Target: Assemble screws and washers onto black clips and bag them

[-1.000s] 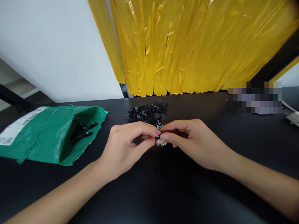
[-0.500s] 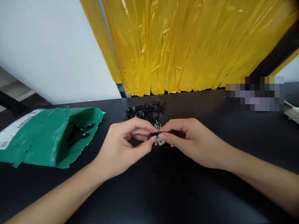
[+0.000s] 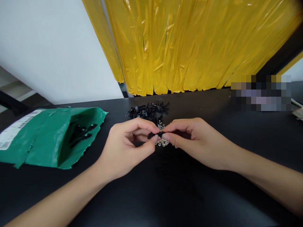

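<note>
An opened green bag holding black pieces lies leftmost on the table. Next, the left hand keeps a narrow finger-and-thumb grip on a small black part, nearer than the black heap; silvery screws and nuts show around it. The right hand pinches its other end.

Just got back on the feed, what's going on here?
A person's left hand and right hand pinch a small black part between them, one at each end. Loose screws and what look like nuts lie on the table by the hands, with a black pile of small pieces farther back. Off to the left, a green bag lies open with black pieces inside.
</note>
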Demonstrator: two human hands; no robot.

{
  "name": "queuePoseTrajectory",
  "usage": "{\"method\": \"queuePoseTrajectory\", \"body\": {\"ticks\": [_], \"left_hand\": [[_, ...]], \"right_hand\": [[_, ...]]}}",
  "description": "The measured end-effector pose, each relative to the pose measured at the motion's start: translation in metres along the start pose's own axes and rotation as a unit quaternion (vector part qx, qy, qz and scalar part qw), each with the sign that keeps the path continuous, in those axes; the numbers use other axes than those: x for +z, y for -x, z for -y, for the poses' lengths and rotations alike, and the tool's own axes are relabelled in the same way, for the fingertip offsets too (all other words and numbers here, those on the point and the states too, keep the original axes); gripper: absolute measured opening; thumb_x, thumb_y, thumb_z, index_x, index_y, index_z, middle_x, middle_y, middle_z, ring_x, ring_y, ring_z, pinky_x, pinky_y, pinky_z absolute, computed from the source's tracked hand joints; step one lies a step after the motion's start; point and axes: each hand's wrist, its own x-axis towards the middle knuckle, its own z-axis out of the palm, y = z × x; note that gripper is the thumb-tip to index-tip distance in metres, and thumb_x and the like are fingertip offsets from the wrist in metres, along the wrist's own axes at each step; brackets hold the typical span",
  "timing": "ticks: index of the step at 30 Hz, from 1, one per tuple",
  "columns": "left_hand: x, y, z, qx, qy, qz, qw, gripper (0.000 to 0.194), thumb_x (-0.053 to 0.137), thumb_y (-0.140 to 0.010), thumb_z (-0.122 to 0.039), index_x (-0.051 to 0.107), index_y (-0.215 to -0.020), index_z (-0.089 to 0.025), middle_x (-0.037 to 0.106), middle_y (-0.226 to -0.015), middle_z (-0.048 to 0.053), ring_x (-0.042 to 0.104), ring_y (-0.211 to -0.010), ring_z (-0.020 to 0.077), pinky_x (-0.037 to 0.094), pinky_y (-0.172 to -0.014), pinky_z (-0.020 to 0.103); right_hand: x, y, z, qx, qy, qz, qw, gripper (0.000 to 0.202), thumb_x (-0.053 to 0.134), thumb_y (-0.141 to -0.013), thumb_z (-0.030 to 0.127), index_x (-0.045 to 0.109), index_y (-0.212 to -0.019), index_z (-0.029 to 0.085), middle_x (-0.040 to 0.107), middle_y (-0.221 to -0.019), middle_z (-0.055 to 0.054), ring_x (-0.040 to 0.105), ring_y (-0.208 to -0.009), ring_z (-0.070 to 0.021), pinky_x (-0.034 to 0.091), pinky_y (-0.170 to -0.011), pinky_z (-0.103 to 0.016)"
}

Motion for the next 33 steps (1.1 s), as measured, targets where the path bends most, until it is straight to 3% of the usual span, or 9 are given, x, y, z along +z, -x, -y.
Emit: {"method": "queuePoseTrajectory", "body": {"ticks": [11,16,19,22,27,33], "left_hand": [[-0.002,-0.002,-0.001,-0.012,0.013,-0.025,1.0,0.013,0.077,-0.083,-0.009,0.069,-0.088,-0.018,0.079,-0.091,0.003,0.076,-0.076,0.0138,0.065,-0.064,0.02],[-0.001,0.003,0.001,0.047,-0.031,-0.046,0.997,0.028,0.074,-0.09,-0.007,0.063,-0.108,-0.025,0.076,-0.113,-0.001,0.076,-0.101,0.0118,0.063,-0.084,0.019],[0.001,0.005,0.004,0.1,-0.039,-0.059,0.992,0.044,0.073,-0.09,-0.003,0.055,-0.119,-0.029,0.077,-0.108,-0.005,0.077,-0.102,0.0114,0.063,-0.089,0.02],[-0.002,0.006,0.007,0.127,-0.095,-0.068,0.985,0.044,0.077,-0.087,-0.003,0.06,-0.118,-0.029,0.079,-0.109,-0.004,0.078,-0.1,0.0128,0.065,-0.088,0.021],[-0.012,0.003,0.011,0.187,-0.182,-0.031,0.965,0.034,0.074,-0.088,-0.002,0.071,-0.112,-0.026,0.081,-0.112,-0.001,0.079,-0.097,0.0148,0.066,-0.086,0.025],[-0.02,-0.001,0.009,0.25,-0.271,0.032,0.929,0.025,0.07,-0.092,-0.001,0.073,-0.109,-0.019,0.078,-0.117,0.006,0.076,-0.101,0.0123,0.062,-0.091,0.02]], "right_hand": [[-0.002,-0.003,-0.001,0.018,-0.056,-0.017,0.998,0.024,0.064,-0.099,0.039,0.078,-0.09,0.021,0.063,-0.073,0.0,0.054,-0.068,-0.015,0.042,-0.062,-0.029],[0.001,-0.002,0.0,0.016,-0.088,-0.028,0.996,0.021,0.068,-0.097,0.037,0.076,-0.087,0.021,0.063,-0.073,0.0,0.053,-0.068,-0.0147,0.043,-0.062,-0.029],[0.002,-0.001,0.001,0.027,-0.093,-0.031,0.995,0.022,0.067,-0.097,0.038,0.077,-0.088,0.021,0.062,-0.072,0.0,0.052,-0.067,-0.0141,0.042,-0.062,-0.029],[0.002,-0.001,0.001,0.025,-0.095,-0.029,0.995,0.023,0.067,-0.098,0.039,0.076,-0.088,0.021,0.062,-0.072,0.0,0.052,-0.067,-0.0141,0.042,-0.062,-0.029],[0.002,0.001,0.002,0.03,-0.092,-0.018,0.995,0.022,0.063,-0.1,0.035,0.075,-0.089,0.021,0.06,-0.072,0.0,0.052,-0.068,-0.0144,0.041,-0.063,-0.03],[0.003,0.001,0.001,0.02,-0.068,-0.011,0.997,0.023,0.059,-0.101,0.031,0.071,-0.083,0.022,0.06,-0.074,0.001,0.052,-0.072,-0.0147,0.041,-0.068,-0.031]]}}
